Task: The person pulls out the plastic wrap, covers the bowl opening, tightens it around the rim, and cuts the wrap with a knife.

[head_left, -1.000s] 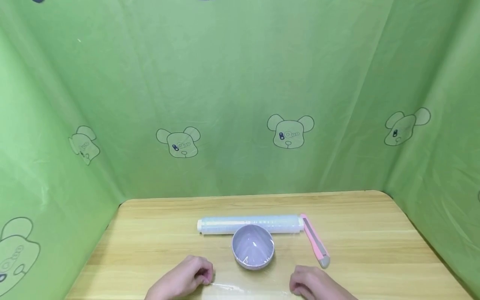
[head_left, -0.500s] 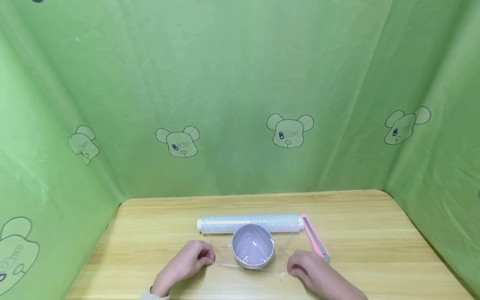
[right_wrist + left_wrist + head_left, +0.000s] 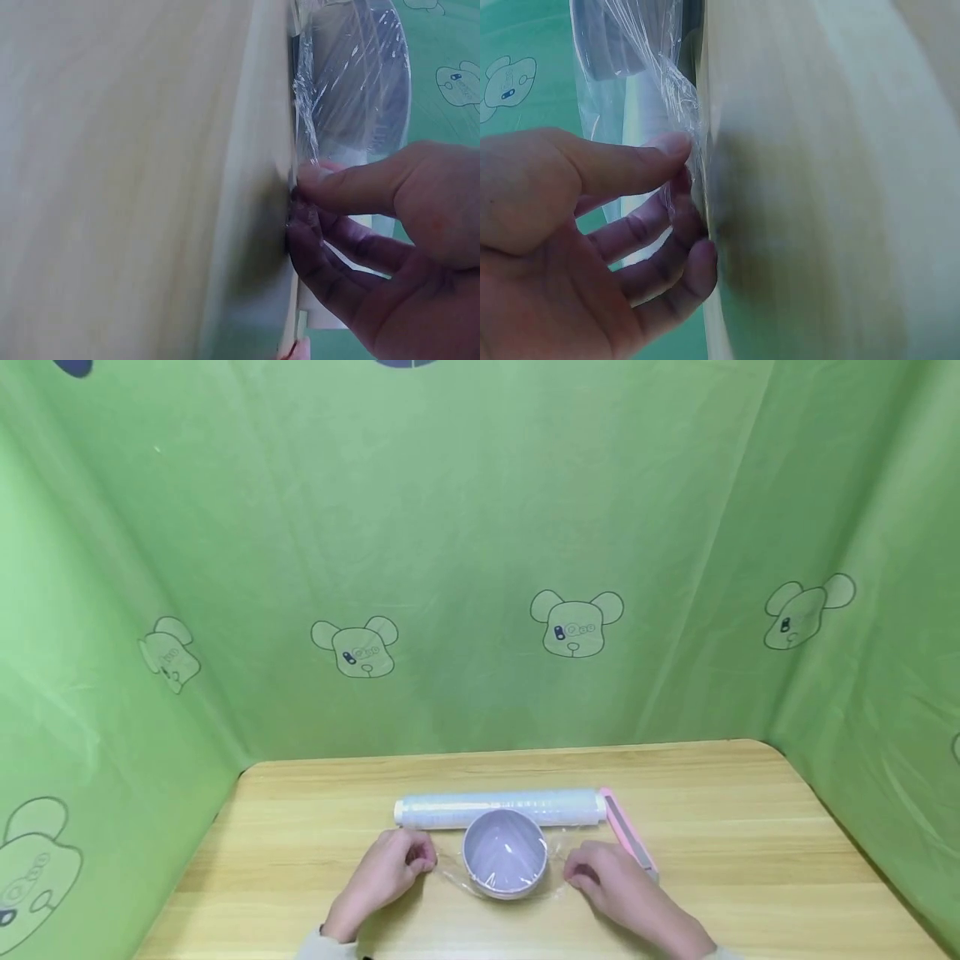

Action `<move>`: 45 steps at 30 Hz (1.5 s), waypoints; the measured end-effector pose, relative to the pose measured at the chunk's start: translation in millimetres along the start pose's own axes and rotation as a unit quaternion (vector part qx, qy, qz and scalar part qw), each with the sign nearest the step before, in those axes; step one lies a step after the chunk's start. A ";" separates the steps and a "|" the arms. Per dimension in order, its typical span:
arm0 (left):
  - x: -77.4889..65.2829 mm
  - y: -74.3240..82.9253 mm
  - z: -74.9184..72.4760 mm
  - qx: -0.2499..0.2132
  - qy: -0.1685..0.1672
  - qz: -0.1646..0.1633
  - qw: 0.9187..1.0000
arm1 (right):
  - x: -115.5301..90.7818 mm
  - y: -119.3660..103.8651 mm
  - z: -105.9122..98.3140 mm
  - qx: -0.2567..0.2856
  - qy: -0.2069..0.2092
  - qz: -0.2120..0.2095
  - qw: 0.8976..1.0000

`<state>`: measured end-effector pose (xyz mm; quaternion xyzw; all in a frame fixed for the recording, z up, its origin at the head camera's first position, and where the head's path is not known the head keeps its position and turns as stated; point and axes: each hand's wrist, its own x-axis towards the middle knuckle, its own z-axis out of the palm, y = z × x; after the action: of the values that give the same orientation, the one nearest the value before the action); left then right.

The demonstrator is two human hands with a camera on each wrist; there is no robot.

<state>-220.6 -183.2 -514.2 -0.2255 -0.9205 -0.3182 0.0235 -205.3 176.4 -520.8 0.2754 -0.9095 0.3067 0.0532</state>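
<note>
A round grey-purple bowl [image 3: 506, 853] stands upright on the wooden table, with clear plastic wrap [image 3: 676, 94] stretched over its mouth and hanging in creases down its near side. To the left of the bowl, my left hand [image 3: 392, 870] pinches a corner of the wrap between thumb and fingers, close over the tabletop. On the other side, my right hand [image 3: 617, 887] pinches the opposite corner low beside the bowl. In the right wrist view the wrap [image 3: 306, 97] runs tight and bunched from the bowl to my fingertips.
Behind the bowl lies a roll of plastic wrap [image 3: 435, 810] with white ends. A pink utility knife [image 3: 624, 827] rests at its right end, its lower part partly behind my right hand. Green fabric walls [image 3: 465, 710] with bear heads enclose the table [image 3: 300, 802].
Both hands have moved forward and slightly inward, carrying the near edge of the plastic wrap toward and against the bowl's front. The bowl, roll and knife have stayed in place.
</note>
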 end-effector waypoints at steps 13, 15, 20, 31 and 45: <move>12.9 14.2 10.2 -0.014 0.031 -0.078 0.996 | 18.7 -7.4 13.8 0.009 0.049 0.077 0.996; 13.6 14.6 11.9 -0.029 0.038 -0.078 0.996 | 20.1 -7.5 15.6 0.014 0.052 0.085 0.995; 14.9 15.1 15.1 -0.146 0.022 -0.093 0.985 | 20.5 -8.4 17.0 0.079 0.047 0.135 0.987; 13.7 15.6 12.2 -0.422 -0.069 -0.126 0.895 | 14.7 -17.5 13.9 0.436 -0.025 0.218 0.873; 2.8 27.3 21.0 -0.610 -0.117 -0.159 0.767 | 3.8 -17.5 14.2 0.626 -0.088 0.205 0.747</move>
<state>-209.3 -150.6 -514.7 -0.0779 -0.5507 -0.7832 -0.2779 -198.1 154.7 -522.0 0.0799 -0.5487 0.7852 -0.2757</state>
